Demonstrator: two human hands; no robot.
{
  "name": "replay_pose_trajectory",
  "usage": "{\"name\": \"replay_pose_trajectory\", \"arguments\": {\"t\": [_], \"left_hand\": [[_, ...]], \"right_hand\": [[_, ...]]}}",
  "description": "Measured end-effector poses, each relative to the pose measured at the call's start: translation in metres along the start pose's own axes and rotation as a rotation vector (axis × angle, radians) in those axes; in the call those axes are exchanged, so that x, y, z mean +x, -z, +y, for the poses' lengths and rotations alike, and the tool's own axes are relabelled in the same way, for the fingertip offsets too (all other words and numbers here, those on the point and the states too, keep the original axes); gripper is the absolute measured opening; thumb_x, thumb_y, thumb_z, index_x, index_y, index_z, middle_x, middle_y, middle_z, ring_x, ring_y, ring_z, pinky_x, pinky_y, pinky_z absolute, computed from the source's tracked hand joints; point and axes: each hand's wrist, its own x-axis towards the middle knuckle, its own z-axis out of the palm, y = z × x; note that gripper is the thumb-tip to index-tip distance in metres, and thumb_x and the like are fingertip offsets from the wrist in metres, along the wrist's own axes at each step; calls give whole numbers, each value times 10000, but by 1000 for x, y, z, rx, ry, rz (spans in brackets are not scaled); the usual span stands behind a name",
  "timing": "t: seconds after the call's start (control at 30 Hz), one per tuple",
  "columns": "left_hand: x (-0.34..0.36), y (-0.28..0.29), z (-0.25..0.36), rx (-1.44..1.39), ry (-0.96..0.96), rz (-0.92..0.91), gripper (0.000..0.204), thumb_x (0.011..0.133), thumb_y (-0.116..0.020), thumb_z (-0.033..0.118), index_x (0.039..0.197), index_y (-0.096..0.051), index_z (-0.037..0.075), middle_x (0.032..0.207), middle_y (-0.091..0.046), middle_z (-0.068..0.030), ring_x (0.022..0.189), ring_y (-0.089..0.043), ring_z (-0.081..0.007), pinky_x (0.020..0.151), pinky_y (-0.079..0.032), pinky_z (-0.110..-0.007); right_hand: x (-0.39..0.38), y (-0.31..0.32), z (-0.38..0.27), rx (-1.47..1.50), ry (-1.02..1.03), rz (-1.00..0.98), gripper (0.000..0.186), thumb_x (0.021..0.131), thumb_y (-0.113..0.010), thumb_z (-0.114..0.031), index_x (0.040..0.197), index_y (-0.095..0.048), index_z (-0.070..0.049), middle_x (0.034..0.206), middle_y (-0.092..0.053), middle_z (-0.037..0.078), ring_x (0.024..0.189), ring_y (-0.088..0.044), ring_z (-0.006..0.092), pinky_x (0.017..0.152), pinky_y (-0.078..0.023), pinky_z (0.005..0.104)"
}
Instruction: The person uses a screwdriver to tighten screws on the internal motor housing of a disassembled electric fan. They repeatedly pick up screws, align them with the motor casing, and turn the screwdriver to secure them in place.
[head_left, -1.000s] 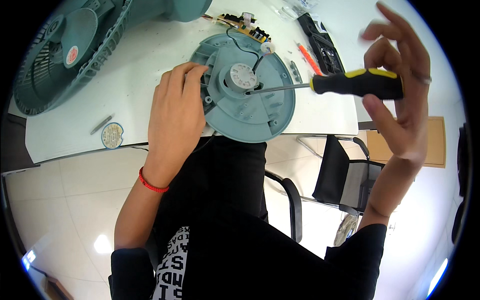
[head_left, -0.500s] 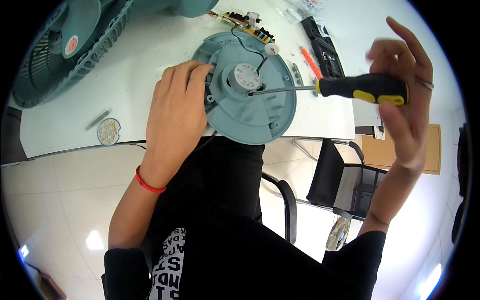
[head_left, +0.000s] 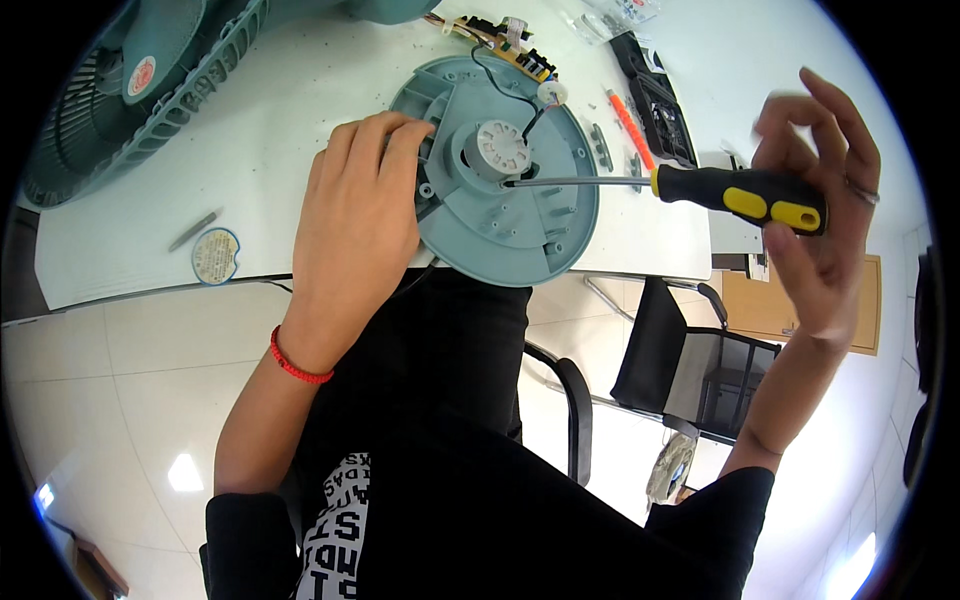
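Note:
A round teal fan base (head_left: pixel 500 245) lies tilted at the table's front edge, its ribbed inside facing up. My left hand (head_left: pixel 355 215) grips its left side, fingers curled over the rim. A pale grey round hub (head_left: pixel 503 148) sits at the middle, with a black cable leading to a circuit board (head_left: pixel 515 52). My right hand (head_left: pixel 825 240) holds the black and yellow handle of a screwdriver (head_left: pixel 740 195) near its end, between thumb and fingers. The shaft runs left, and its tip meets the base just below the hub.
A teal fan (head_left: pixel 180 90) fills the table's far left. Beyond the base lie an orange pen (head_left: pixel 630 128), small grey strips (head_left: pixel 601 147) and a black tool case (head_left: pixel 662 112). A round label disc (head_left: pixel 215 257) and a grey rod (head_left: pixel 195 230) are on the left. Chairs (head_left: pixel 655 345) stand at right.
The screwdriver handle has turned about its axis and moved slightly right and down. My right fingers have shifted on it. My left hand keeps its hold on the base.

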Motion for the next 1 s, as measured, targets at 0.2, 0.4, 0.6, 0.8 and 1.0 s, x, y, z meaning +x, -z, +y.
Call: {"name": "replay_pose_trajectory", "arguments": {"t": [0.2, 0.4, 0.6, 0.8, 1.0], "left_hand": [[0, -1, 0, -15, 3, 8, 412, 835, -632, -64, 1240, -630, 15, 1228, -627, -105, 1116, -589, -300, 937, -493, -414], [0, -1, -1, -5, 5, 8, 400, 843, -621, -60, 1237, -631, 12, 1226, -632, -105, 1123, -590, -300, 936, -492, -415], [-1, -1, -1, -5, 16, 14, 392, 848, -617, -53, 1233, -635, 17, 1221, -639, -101, 1125, -592, -298, 935, -495, -414], [-1, -2, 0, 3, 20, 16, 383, 845, -622, -49, 1222, -644, 17, 1219, -641, -99, 1127, -592, -297, 935, -497, -416], [-1, -2, 0, 16, 10, 23, 390, 846, -620, -51, 1230, -636, 17, 1222, -635, -98, 1125, -590, -297, 931, -498, -416]], "right_hand": [[-3, 7, 6, -158, -189, -18, 616, 999, -637, -281, 1543, -457, -56, 982, -612, 100, 810, -592, 135, 729, -505, 241], [1, 14, 18, -326, -139, -196, 653, 964, -664, -328, 1530, -475, -63, 965, -610, 99, 846, -610, 158, 775, -524, 257], [-4, 12, 10, -281, 41, -63, 565, 1015, -623, -376, 1484, -542, -72, 904, -587, 73, 841, -603, 151, 727, -493, 258], [4, 13, 4, -179, 17, -81, 463, 1031, -604, -283, 1442, -580, -70, 987, -613, 85, 855, -600, 161, 775, -494, 269], [3, 14, 4, -96, -159, -110, 449, 1014, -591, -166, 1449, -561, -60, 1077, -617, 117, 944, -624, 179, 820, -523, 282]]}}
